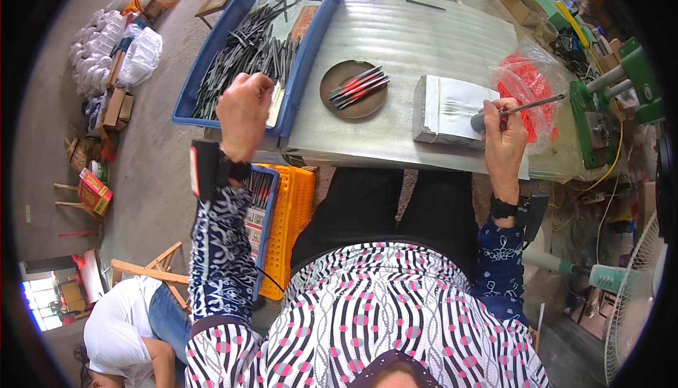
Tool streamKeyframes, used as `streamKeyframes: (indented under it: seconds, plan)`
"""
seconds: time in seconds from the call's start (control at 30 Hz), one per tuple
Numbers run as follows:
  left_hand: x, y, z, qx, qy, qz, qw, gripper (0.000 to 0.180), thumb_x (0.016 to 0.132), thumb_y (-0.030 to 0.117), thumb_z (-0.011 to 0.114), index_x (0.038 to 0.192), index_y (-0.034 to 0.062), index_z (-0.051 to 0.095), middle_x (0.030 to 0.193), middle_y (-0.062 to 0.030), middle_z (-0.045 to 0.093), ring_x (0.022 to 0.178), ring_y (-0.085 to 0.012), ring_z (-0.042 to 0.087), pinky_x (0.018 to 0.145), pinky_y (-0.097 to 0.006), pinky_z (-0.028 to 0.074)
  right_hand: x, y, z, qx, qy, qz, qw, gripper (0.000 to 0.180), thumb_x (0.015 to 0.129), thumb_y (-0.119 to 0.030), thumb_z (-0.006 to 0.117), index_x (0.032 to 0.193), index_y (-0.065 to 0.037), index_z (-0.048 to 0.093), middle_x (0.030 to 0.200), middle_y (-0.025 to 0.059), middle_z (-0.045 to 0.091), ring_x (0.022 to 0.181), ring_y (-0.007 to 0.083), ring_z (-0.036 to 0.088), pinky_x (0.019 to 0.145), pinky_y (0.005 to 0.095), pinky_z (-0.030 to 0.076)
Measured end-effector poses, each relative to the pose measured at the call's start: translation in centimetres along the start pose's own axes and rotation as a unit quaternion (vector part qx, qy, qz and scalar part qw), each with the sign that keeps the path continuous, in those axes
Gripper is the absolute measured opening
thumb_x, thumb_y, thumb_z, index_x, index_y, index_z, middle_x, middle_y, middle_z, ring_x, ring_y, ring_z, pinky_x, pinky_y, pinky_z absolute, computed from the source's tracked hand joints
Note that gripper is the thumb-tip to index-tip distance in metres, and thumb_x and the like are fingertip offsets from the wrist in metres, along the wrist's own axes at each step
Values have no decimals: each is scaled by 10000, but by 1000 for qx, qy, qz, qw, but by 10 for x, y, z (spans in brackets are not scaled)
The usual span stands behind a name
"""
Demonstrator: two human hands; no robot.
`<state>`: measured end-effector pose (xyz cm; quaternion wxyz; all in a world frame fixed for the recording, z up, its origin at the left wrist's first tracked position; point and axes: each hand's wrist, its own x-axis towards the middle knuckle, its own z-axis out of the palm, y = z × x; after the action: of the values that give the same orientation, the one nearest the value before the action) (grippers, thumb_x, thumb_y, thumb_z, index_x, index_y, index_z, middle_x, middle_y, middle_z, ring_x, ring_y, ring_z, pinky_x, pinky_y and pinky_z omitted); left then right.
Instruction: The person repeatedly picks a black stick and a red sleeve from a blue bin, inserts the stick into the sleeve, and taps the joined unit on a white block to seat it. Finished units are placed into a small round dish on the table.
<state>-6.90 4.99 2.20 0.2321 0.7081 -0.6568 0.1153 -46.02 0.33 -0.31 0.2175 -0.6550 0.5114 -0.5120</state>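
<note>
Tool (533, 104) is occupying my right hand (505, 130), risking snagging bag (524, 80) if swung; whether left hand (244, 109) is holding anything, I can't tell.

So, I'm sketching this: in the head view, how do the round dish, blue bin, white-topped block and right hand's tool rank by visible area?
1. Blue bin
2. White-topped block
3. Round dish
4. Tool, long but thin

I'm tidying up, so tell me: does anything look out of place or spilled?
One thin dark strip lies alone near the far edge of the table; odd, since similar dark pieces are heaped in the blue tray.
</note>
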Motion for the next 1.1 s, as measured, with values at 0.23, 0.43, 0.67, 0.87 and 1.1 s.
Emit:
streamKeyframes:
  seconds: [0.23, 0.43, 0.67, 0.87, 1.1]
  plan:
    - [28, -73, 9, 101, -261, -63, 958, 109, 732, 139, 700, 831, 106, 731, 889, -143, 706, 857, -350, 686, 754, -431, 554, -1, 4, 0, 4, -2, -13, 1000, 132, 970, -158, 617, 905, -64, 550, 726, -42, 540, 621, 24, 419, 543, 198, 347]
    - [32, -108, 34, 99, -264, -20, 959, 104, 715, 133, 693, 798, 69, 697, 833, -193, 680, 860, -382, 670, 734, -464, 545, 0, -1, 1, -7, 17, -42, 999, 118, 955, -133, 631, 916, -52, 555, 737, -23, 555, 663, 38, 465, 566, 214, 383]
    - [27, -108, 29, 57, -220, 54, 972, 137, 737, 120, 621, 832, 23, 603, 781, -203, 649, 778, -395, 643, 684, -462, 506, 7, -2, -33, -80, 49, -24, 995, 229, 919, -252, 669, 858, -41, 603, 625, 96, 609, 557, 214, 602, 528, 339, 446]
    - [29, -89, 23, -47, -100, 35, 993, 121, 769, 70, 584, 871, 9, 556, 737, -192, 625, 681, -351, 638, 651, -424, 493, 25, 31, -72, -167, 17, 54, 984, 163, 955, -174, 601, 922, -15, 618, 733, 48, 658, 633, 81, 575, 588, 267, 466]
    - [29, -45, 7, -185, 12, 16, 983, 148, 888, 85, 629, 1030, 48, 651, 753, -62, 643, 664, -131, 603, 649, -278, 494, 17, 60, -59, -312, -49, 2, 949, 112, 830, -130, 632, 860, -24, 655, 861, 186, 649, 810, 359, 650, 730, 454, 509]
